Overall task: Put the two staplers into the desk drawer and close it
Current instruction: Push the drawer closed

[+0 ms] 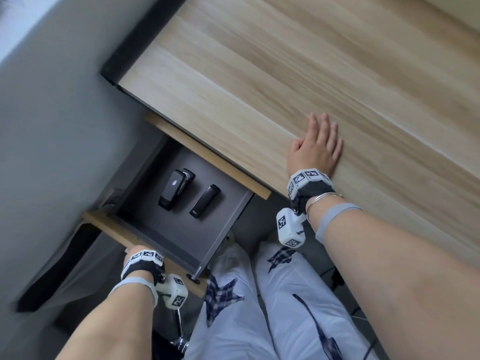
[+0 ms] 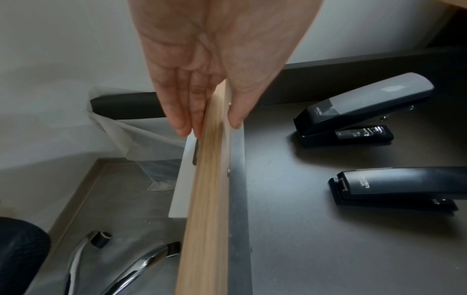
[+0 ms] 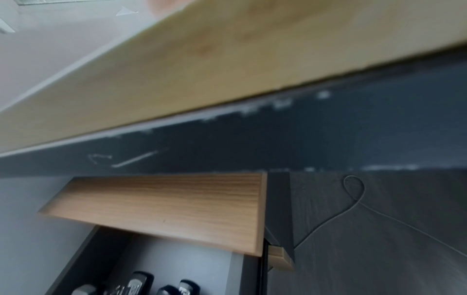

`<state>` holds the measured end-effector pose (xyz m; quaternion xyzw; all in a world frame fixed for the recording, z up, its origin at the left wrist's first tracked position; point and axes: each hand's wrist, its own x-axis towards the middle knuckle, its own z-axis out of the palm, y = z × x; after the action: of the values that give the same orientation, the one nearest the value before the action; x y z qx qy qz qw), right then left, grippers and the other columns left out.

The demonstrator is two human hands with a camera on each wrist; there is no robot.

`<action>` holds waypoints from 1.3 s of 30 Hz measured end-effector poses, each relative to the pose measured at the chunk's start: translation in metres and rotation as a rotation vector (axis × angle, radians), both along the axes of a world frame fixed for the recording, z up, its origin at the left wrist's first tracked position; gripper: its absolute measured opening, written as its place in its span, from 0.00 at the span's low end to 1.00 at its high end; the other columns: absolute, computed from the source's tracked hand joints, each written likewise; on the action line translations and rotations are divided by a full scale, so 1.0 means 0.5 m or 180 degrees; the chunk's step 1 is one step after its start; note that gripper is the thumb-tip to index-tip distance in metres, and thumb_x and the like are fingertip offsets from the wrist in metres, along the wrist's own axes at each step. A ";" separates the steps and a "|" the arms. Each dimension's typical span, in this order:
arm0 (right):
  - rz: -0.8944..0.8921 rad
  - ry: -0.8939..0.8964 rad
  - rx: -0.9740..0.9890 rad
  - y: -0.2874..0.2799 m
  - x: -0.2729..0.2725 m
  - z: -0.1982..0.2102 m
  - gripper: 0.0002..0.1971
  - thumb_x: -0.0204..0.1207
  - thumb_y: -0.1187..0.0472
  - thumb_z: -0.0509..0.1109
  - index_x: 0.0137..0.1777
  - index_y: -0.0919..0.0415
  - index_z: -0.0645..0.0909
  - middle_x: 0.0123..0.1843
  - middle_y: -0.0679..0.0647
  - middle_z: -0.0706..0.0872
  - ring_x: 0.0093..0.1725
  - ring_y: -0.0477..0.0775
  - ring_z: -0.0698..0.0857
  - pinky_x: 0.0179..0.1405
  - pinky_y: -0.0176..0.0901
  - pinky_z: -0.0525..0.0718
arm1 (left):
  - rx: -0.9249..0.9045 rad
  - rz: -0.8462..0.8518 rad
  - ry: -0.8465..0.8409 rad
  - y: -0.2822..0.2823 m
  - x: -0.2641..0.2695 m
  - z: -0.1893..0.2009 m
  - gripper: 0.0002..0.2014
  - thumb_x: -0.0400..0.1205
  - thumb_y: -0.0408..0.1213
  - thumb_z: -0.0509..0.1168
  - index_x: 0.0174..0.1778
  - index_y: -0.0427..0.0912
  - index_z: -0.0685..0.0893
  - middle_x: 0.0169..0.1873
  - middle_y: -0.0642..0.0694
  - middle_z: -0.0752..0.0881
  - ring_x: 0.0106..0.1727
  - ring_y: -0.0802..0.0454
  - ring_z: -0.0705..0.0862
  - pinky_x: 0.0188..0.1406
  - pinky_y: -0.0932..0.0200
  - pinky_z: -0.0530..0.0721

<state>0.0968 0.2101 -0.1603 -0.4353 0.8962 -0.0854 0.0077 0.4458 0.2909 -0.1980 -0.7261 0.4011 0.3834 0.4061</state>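
Note:
The dark drawer (image 1: 161, 224) stands pulled out under the wooden desk (image 1: 285, 74). Two black staplers lie side by side on its floor: a larger one (image 1: 172, 189) (image 2: 366, 105) with a grey top, and a slimmer one (image 1: 205, 201) (image 2: 394, 183). My left hand (image 1: 131, 253) (image 2: 212, 125) pinches the wooden drawer front (image 2: 207, 189), fingers on the outside and thumb on the inside. My right hand (image 1: 317, 146) lies flat, fingers straight, on the desk top near its front edge. The right wrist view shows both stapler ends (image 3: 136, 285) at the bottom.
My legs in pale trousers (image 1: 259, 307) are just right of the drawer. A chrome chair base (image 2: 141, 263) stands on the floor below the drawer front. A black bin with a clear plastic liner (image 2: 151, 143) sits to the left by the wall. A thin cable (image 3: 353, 199) lies on the floor.

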 end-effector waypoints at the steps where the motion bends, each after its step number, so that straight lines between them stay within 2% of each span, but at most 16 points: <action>1: 0.0005 -0.0002 -0.0004 0.000 0.000 0.000 0.32 0.72 0.59 0.54 0.79 0.49 0.65 0.83 0.50 0.65 0.84 0.56 0.62 0.82 0.57 0.58 | -0.0081 0.0000 0.0026 -0.004 -0.011 0.004 0.11 0.67 0.29 0.68 0.45 0.36 0.90 0.39 0.42 0.83 0.44 0.46 0.84 0.49 0.59 0.83; 3: 0.0009 -0.0008 -0.0018 0.000 0.000 0.001 0.32 0.72 0.59 0.55 0.79 0.49 0.65 0.83 0.51 0.66 0.83 0.56 0.63 0.82 0.58 0.59 | -0.0046 -0.0071 0.0032 -0.021 -0.030 0.007 0.13 0.68 0.28 0.68 0.47 0.33 0.89 0.31 0.43 0.80 0.39 0.46 0.78 0.44 0.60 0.80; 5: 0.0022 -0.0004 -0.0041 0.000 0.001 0.002 0.32 0.71 0.59 0.55 0.79 0.49 0.65 0.83 0.51 0.67 0.83 0.57 0.64 0.82 0.58 0.59 | -0.0034 -0.0017 0.0033 -0.039 -0.050 0.013 0.09 0.68 0.28 0.69 0.41 0.26 0.86 0.24 0.45 0.74 0.38 0.47 0.76 0.41 0.61 0.77; 7: 0.0029 0.0017 -0.0030 0.000 0.000 0.003 0.32 0.71 0.59 0.55 0.79 0.49 0.66 0.83 0.51 0.67 0.83 0.57 0.64 0.81 0.58 0.59 | -0.0307 0.0341 0.0134 -0.056 -0.066 0.010 0.07 0.71 0.27 0.71 0.31 0.26 0.83 0.28 0.42 0.80 0.41 0.42 0.83 0.46 0.58 0.82; 8: 0.0025 0.0033 -0.0033 0.000 0.001 0.003 0.32 0.71 0.59 0.55 0.79 0.49 0.66 0.83 0.51 0.67 0.83 0.57 0.65 0.81 0.58 0.60 | -0.0554 0.0542 0.0165 -0.068 -0.074 0.004 0.06 0.75 0.29 0.70 0.35 0.28 0.85 0.37 0.37 0.85 0.49 0.38 0.86 0.53 0.54 0.83; 10: 0.0014 0.0063 -0.0072 0.000 0.002 0.003 0.32 0.70 0.59 0.54 0.78 0.50 0.68 0.82 0.52 0.69 0.82 0.57 0.66 0.80 0.59 0.62 | -0.0978 0.0998 0.0176 -0.093 -0.091 -0.017 0.17 0.80 0.37 0.65 0.59 0.26 0.82 0.58 0.30 0.85 0.62 0.34 0.84 0.63 0.47 0.81; 13: 0.0006 0.0080 -0.0078 -0.001 0.003 0.004 0.32 0.70 0.59 0.54 0.77 0.50 0.68 0.81 0.52 0.70 0.81 0.57 0.67 0.80 0.59 0.63 | -0.1223 0.1480 0.0247 -0.128 -0.117 -0.038 0.31 0.80 0.48 0.64 0.70 0.24 0.73 0.63 0.28 0.83 0.64 0.31 0.82 0.65 0.43 0.80; 18: -0.0001 -0.0014 0.0013 -0.002 0.002 0.002 0.32 0.70 0.59 0.55 0.79 0.49 0.66 0.83 0.51 0.67 0.83 0.57 0.65 0.81 0.59 0.60 | -0.1552 0.1649 0.0690 -0.184 -0.174 -0.056 0.28 0.79 0.53 0.64 0.57 0.27 0.79 0.50 0.31 0.88 0.56 0.34 0.86 0.53 0.48 0.80; 21: -0.0025 0.0012 -0.0023 -0.003 0.003 0.004 0.32 0.70 0.57 0.53 0.78 0.49 0.67 0.82 0.51 0.69 0.82 0.57 0.66 0.81 0.59 0.61 | -0.1718 0.1900 0.0965 -0.210 -0.209 -0.060 0.23 0.77 0.54 0.66 0.35 0.35 0.73 0.29 0.41 0.81 0.41 0.40 0.83 0.44 0.50 0.78; 23: -0.0040 0.0015 -0.0074 -0.003 0.004 0.006 0.33 0.69 0.57 0.50 0.77 0.49 0.68 0.81 0.52 0.70 0.81 0.58 0.67 0.80 0.60 0.62 | -0.1782 0.2005 0.1128 -0.228 -0.230 -0.064 0.23 0.78 0.54 0.65 0.27 0.39 0.70 0.27 0.43 0.80 0.36 0.42 0.81 0.39 0.53 0.76; 26: -0.0034 0.0010 -0.0067 -0.004 0.004 0.006 0.33 0.68 0.56 0.50 0.77 0.49 0.68 0.81 0.52 0.70 0.81 0.58 0.67 0.80 0.60 0.62 | -0.1750 0.1926 0.1381 -0.250 -0.248 -0.072 0.25 0.78 0.56 0.62 0.25 0.38 0.75 0.29 0.45 0.82 0.30 0.47 0.80 0.43 0.55 0.73; 30: -0.0056 0.0056 -0.0051 -0.006 0.004 0.006 0.33 0.68 0.56 0.52 0.77 0.48 0.70 0.81 0.51 0.71 0.80 0.58 0.69 0.80 0.59 0.64 | -0.1812 0.1810 0.1515 -0.269 -0.269 -0.082 0.20 0.77 0.51 0.64 0.26 0.38 0.76 0.23 0.47 0.78 0.27 0.46 0.75 0.30 0.58 0.72; 32: -0.0068 0.0087 -0.0075 -0.006 0.005 0.006 0.32 0.68 0.56 0.52 0.76 0.48 0.71 0.80 0.51 0.72 0.80 0.58 0.70 0.79 0.60 0.65 | -0.1887 0.1787 0.1502 -0.277 -0.279 -0.079 0.17 0.76 0.45 0.66 0.26 0.38 0.77 0.26 0.43 0.80 0.31 0.43 0.78 0.39 0.55 0.76; 34: -0.0074 0.0072 -0.0102 -0.008 0.004 0.005 0.32 0.68 0.56 0.52 0.76 0.49 0.71 0.80 0.51 0.73 0.80 0.58 0.70 0.79 0.60 0.65 | -0.1940 0.1762 0.1477 -0.283 -0.281 -0.090 0.17 0.75 0.45 0.67 0.44 0.31 0.86 0.43 0.33 0.89 0.50 0.34 0.85 0.55 0.48 0.81; 36: -0.0076 0.0052 -0.0111 -0.008 0.005 0.006 0.32 0.68 0.55 0.52 0.75 0.49 0.72 0.79 0.51 0.73 0.80 0.59 0.70 0.79 0.60 0.65 | -0.1972 0.1819 0.1478 -0.285 -0.279 -0.095 0.25 0.74 0.44 0.68 0.61 0.29 0.83 0.58 0.33 0.88 0.64 0.36 0.83 0.65 0.47 0.80; 39: -0.0082 0.0018 -0.0078 -0.008 0.005 0.009 0.33 0.67 0.55 0.50 0.76 0.49 0.71 0.80 0.51 0.72 0.80 0.58 0.69 0.80 0.60 0.64 | -0.1952 0.1910 0.1615 -0.290 -0.271 -0.115 0.24 0.71 0.43 0.70 0.58 0.29 0.85 0.57 0.34 0.89 0.63 0.36 0.84 0.65 0.44 0.81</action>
<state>0.0995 0.2060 -0.1560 -0.4241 0.9006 -0.0952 -0.0013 0.3101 0.1457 -0.2557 -0.7793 0.3550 0.5123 -0.0648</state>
